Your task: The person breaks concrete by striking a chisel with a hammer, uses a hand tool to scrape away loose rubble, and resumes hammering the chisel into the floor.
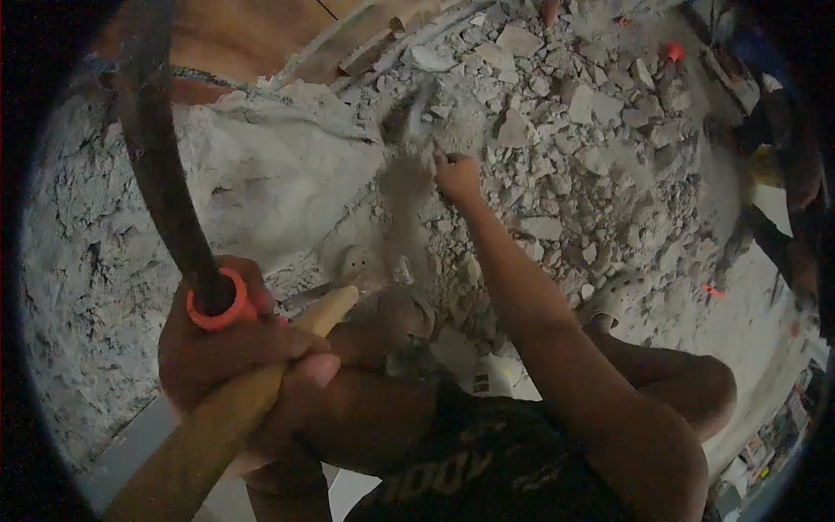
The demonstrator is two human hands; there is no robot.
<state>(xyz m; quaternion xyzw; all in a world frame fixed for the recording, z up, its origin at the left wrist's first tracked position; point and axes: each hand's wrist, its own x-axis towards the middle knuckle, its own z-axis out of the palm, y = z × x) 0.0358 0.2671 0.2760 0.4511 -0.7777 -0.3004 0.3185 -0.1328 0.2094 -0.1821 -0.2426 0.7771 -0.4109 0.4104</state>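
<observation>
My left hand [235, 335] is closed around a pale wooden handle [204, 435] that runs from the lower left to a tapered end. A dark curved bar [165, 165] with an orange collar [217, 300] rises from the same grip; whether it is joined to the handle is hidden. Ahead, my right hand [457, 180] reaches down to the broken rubble [565, 165], its fingers curled together. Something small may be between those fingertips, but I cannot make it out. Greyish dust darkens the ground beside this hand.
Pale clogs [622, 294] are on my feet amid the debris. A whitish sheet-like surface [270, 174] spreads to the left, below a brown panel [235, 39]. Orange pieces [674, 51] lie among the rubble. Dark, unclear objects line the right edge.
</observation>
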